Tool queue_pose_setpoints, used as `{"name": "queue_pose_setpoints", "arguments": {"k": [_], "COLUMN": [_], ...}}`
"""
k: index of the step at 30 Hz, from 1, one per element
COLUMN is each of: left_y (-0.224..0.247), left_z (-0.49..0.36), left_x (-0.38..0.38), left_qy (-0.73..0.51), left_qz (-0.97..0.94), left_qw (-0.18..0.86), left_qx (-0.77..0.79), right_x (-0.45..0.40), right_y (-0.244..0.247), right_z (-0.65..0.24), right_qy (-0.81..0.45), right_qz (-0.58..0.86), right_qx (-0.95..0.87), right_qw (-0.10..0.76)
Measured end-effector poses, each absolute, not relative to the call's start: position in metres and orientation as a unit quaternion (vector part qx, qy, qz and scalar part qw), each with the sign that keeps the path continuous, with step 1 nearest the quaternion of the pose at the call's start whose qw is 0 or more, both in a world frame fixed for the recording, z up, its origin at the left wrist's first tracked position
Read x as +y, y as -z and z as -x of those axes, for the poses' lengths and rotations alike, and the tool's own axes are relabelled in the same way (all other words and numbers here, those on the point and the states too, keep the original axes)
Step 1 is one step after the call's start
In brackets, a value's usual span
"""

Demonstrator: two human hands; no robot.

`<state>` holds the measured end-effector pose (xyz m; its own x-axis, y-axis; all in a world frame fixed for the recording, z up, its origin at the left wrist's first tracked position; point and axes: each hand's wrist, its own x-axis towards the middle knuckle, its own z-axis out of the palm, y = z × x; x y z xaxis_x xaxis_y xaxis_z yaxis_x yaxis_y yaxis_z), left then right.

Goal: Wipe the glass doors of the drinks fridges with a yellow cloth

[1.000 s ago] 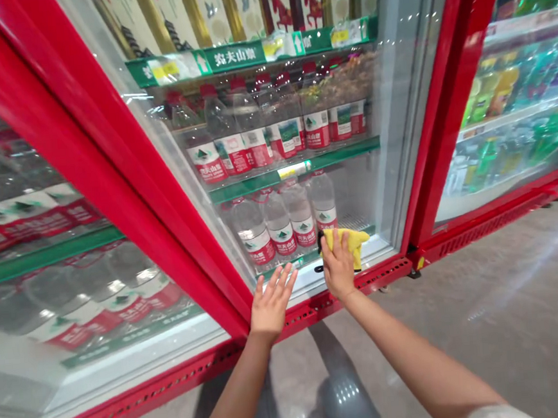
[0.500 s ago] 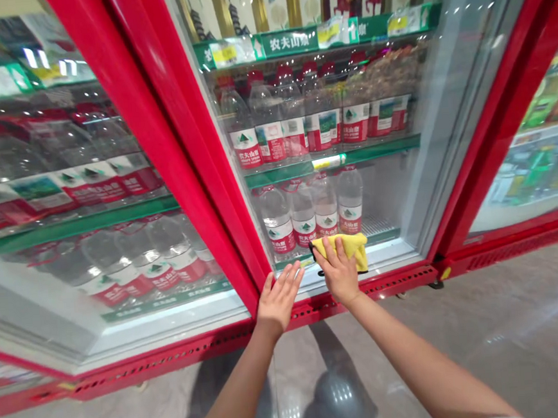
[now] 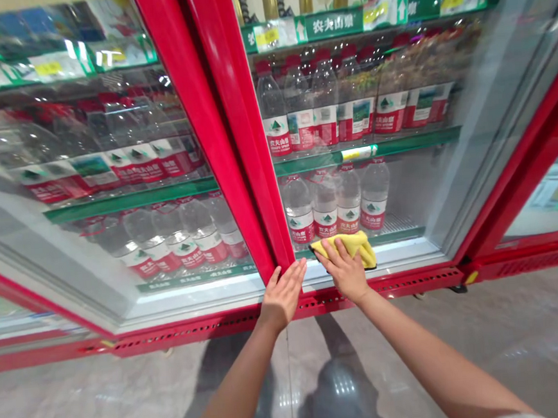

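Note:
My right hand (image 3: 346,273) presses a folded yellow cloth (image 3: 367,253) with dark edging against the low part of a glass cooler door (image 3: 416,195). Its fingers are spread over the cloth, with part of the cloth bunched past them on the right. To its left, my left hand (image 3: 282,295) lies flat with fingers stretched out at the foot of the red door frame (image 3: 237,109), holding nothing. Behind the glass, right above the cloth, several water bottles (image 3: 324,205) with red and white labels stand on the bottom shelf.
Another glass door on the left shows more bottles (image 3: 185,242) on green-edged shelves. Higher up are a row of bottles (image 3: 276,116) and a green price strip (image 3: 332,23). A red vented base (image 3: 401,286) runs above the grey tiled floor (image 3: 428,332). A further cooler (image 3: 549,207) adjoins on the right.
The view has swung left, so the cooler appears farther right. Against the door, my right hand and the cloth have slid left. My left hand has shifted left onto the red frame.

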<state>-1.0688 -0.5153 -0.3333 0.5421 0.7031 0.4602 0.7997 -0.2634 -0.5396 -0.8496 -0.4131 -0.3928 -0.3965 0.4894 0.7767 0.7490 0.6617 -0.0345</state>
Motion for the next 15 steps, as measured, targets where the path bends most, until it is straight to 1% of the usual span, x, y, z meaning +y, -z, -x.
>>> {"name": "queue_pose_setpoints", "arguments": {"k": [2,4,6,9,11,13,15], "left_y": [0.332,0.331,0.329,0.327,0.327,0.328,0.33], "left_z": [1.076,1.084,1.091,1.1,1.105,1.109,1.112], "left_x": [-0.521,-0.526,-0.53,-0.534,-0.536,-0.539,-0.542], "left_qy": [0.078,0.088,0.091,0.092,0.092,0.083,0.065], "left_qz": [0.796,0.8,0.801,0.794,0.787,0.785,0.789], "left_qw": [0.376,0.372,0.369,0.366,0.366,0.363,0.358], "left_qx": [-0.468,-0.463,-0.463,-0.477,-0.489,-0.495,-0.495], "right_x": [-0.418,-0.42,-0.42,-0.419,-0.42,-0.424,-0.426], "right_y": [0.406,0.408,0.396,0.368,0.36,0.368,0.383], "right_z": [0.849,0.846,0.85,0.868,0.881,0.886,0.883], "right_qy": [0.164,0.159,0.152,0.145,0.139,0.139,0.148], "right_qz": [0.323,0.289,0.288,0.325,0.343,0.331,0.289], "right_qx": [-0.855,-0.878,-0.878,-0.855,-0.844,-0.85,-0.87], "right_qw": [0.37,0.348,0.35,0.377,0.388,0.386,0.371]}}
